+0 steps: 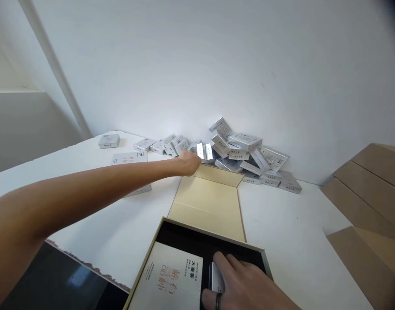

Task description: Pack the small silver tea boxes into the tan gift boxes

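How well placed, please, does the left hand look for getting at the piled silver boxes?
Likely yes: the left hand is beside the piled silver boxes, with nothing visibly blocking the way.

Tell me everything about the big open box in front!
The open box has a pale gold rim and black inside. Its cream lid, looking like card, is folded back over the white table, with a flap at the far end. A white box marked WHITE TEA lies in its left part; at the right, the right hand grips a small pale box inside. The picture cuts off the open box's near end.
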`<state>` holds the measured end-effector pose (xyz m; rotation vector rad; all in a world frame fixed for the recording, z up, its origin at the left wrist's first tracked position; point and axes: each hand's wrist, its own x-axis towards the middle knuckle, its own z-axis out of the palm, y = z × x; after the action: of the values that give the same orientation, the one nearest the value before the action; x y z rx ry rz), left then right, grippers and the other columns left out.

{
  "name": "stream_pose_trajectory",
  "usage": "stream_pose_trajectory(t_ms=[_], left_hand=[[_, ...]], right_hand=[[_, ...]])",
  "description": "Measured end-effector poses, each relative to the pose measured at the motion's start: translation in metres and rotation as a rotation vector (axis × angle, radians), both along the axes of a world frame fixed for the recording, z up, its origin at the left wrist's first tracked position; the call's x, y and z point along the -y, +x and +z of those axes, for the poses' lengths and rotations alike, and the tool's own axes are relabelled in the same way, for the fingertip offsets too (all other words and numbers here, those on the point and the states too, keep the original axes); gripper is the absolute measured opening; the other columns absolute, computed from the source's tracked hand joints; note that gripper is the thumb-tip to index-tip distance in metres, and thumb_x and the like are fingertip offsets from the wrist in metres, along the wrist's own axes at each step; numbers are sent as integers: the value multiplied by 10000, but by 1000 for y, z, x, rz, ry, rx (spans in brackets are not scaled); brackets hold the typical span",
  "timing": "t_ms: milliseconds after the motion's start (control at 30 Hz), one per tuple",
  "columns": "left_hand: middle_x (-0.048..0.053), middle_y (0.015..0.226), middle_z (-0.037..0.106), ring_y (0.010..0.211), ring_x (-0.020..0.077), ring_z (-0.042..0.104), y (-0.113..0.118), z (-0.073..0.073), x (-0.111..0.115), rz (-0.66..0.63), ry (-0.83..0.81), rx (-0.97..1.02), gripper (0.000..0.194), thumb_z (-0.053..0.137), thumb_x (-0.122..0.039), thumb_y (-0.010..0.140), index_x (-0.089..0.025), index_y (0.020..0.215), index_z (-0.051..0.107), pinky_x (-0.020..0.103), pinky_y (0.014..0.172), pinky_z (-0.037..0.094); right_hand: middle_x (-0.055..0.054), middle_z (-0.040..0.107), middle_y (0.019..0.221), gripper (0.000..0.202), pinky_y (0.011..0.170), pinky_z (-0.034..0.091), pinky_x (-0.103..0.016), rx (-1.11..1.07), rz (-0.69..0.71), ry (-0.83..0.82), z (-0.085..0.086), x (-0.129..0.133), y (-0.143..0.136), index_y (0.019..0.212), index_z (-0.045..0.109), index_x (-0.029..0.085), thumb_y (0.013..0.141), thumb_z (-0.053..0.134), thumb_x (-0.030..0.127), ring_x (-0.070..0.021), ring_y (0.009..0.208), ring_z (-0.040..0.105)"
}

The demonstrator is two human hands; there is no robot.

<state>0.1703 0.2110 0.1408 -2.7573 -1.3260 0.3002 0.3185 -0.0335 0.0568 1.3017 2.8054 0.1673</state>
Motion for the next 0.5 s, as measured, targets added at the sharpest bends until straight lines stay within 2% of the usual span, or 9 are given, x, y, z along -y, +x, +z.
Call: stream_pose_trajectory(t_ms=[67,100,200,300,367,433,500], left_hand=[[64,954,703,850,198,676,-8,10,15,-30,50,3,183,618,-148,934,-122,1112,650,365,790,561],[72,910,704,826,208,671,-13,17,23,-44,82,7,240,588,-65,901,-117,1128,645,356,770,544],[84,854,693,774,231,643,-31,37,52,-67,190,13,482,485,89,779,-115,1202,595,353,736,491],[31,759,635,644,192,566,-52,52,87,-141,362,23,487,425,110,729,-142,1115,581,350,721,472],[-4,672,562,559,169,498,-67,57,111,-246,476,69,431,398,106,709,-169,987,580,340,701,474],[-6,667,541,555,171,497,-82,57,134,-365,542,157,386,390,94,690,-191,890,557,343,690,490],[25,734,591,613,196,555,-98,51,156,-469,566,253,331,403,63,704,-196,850,548,365,671,516]], right_hand=[[-40,630,824,82,436,254,-264,51,106,18,10,-1,-1,879,680,309,857,650,382,-227,634,620],[-41,628,826,76,435,274,-253,68,118,-4,16,-1,-2,902,694,338,840,663,368,-231,630,619],[-52,640,873,232,474,439,-281,86,70,-139,36,1,-6,1024,724,380,795,706,348,-250,671,652],[-91,660,1020,412,661,588,-395,73,-27,-225,57,5,-11,1145,726,332,743,782,403,-296,832,685],[-104,660,1115,485,741,615,-432,27,-87,-278,64,10,-12,1172,721,307,724,811,468,-307,911,686],[-109,630,1266,507,800,627,-446,-54,-126,-287,64,20,-9,1191,709,312,737,806,514,-322,1021,681],[-109,568,1401,547,885,616,-494,-132,-150,-170,58,36,-2,1269,665,326,766,794,499,-372,1177,628]])
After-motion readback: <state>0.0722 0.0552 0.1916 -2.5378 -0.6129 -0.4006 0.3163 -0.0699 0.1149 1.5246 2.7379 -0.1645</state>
